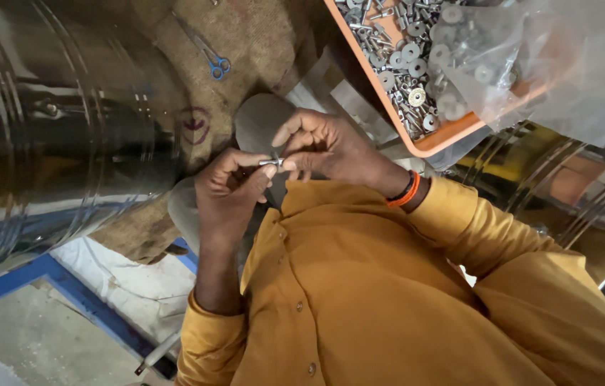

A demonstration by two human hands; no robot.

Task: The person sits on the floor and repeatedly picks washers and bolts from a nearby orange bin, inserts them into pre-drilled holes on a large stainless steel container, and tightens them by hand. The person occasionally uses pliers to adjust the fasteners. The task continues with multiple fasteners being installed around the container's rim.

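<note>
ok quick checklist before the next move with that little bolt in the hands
1. Small metal bolt pinched between both hands: ok, fingertips of the left hand and right hand meet on it.
2. Washer or nut seated on the bolt: cannot tell, too small and partly hidden by fingers.
3. Orange tray of bolts and washers close to the right hand: ok, just beyond it.
4. Clear plastic bag off the parts: not ok, it covers the tray's right side.
5. Blue-handled scissors away from the hands: ok, lying on the brown cloth beyond them.
</note>
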